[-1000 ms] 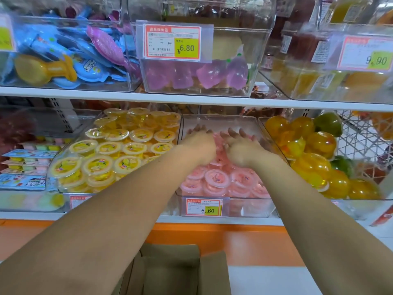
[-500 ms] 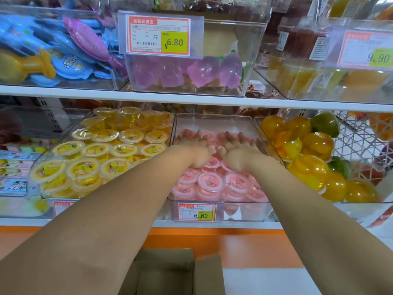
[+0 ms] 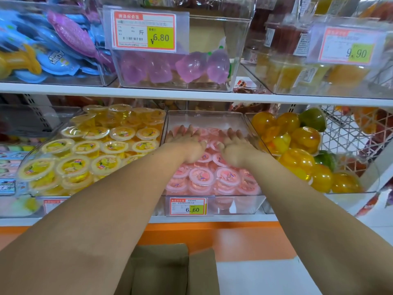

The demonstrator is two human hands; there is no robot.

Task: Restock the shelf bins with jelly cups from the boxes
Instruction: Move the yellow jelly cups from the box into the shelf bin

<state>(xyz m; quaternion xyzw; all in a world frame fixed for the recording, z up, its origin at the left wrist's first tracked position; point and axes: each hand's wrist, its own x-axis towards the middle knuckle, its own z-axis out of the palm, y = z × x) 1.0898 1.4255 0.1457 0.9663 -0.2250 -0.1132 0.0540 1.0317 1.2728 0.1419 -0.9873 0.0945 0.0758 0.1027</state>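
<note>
Both hands (image 3: 211, 147) press pink jelly cups (image 3: 202, 176) in bin (image 3: 238, 206).

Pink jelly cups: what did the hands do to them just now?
The left hand and right hand uncurled and now lie flat, fingers spread, on the pink jelly cups. Nothing was picked up or dropped. The clear bin, yellow jelly cups and 6.60 price tag stayed put.

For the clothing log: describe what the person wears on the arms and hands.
No sleeve shows on the left forearm or the right forearm; both are bare to the frame's edge. The left hand and right hand are ungloved. No watch, bracelet or ring is visible.
</note>
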